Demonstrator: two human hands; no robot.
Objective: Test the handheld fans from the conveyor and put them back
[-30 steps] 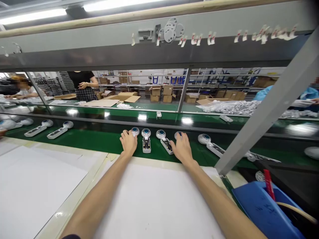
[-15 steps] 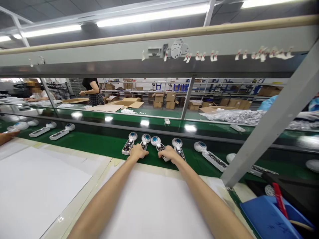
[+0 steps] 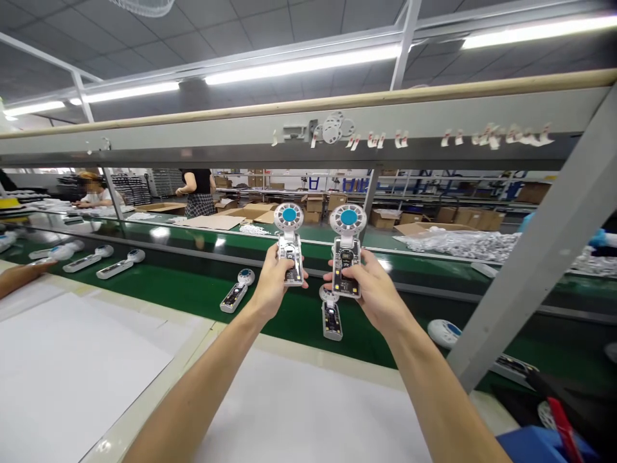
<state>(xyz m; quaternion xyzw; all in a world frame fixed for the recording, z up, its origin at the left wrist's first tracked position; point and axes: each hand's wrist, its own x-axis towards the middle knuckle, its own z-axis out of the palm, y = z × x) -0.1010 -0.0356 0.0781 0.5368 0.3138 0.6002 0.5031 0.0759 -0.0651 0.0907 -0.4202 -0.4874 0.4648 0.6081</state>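
White paper (image 3: 308, 411) covers the table (image 3: 161, 389) closest to my camera; a blue bin (image 3: 525, 448) sits at the bottom right, with a red thing (image 3: 563, 429) sticking up by it; past the paper, my left hand (image 3: 274, 286) grips one white gadget (image 3: 288, 215) with its thumb on the front; my right hand (image 3: 378, 286) grips a second gadget (image 3: 348, 218) the same way; from far off I can see that both stand upright, side by side and apart, held up over the green belt (image 3: 168, 289), each with a round head on top and blue in its middle; a third gadget (image 3: 331, 321) lies on the belt below the one in my right hand; a fourth gadget (image 3: 235, 296) lies left of my left hand; more white gadgets (image 3: 84, 261) lie farther left, near somebody else's hand (image 3: 24, 279); on the right, a round white head (image 3: 442, 331) peeks out by a grey post (image 3: 533, 251); higher up, white tags (image 3: 492, 136) hang on a long shelf edge (image 3: 193, 143); way back I see a heap of small white bits (image 3: 463, 243), brown boxes (image 3: 385, 220) and a person in a black top (image 3: 196, 183).
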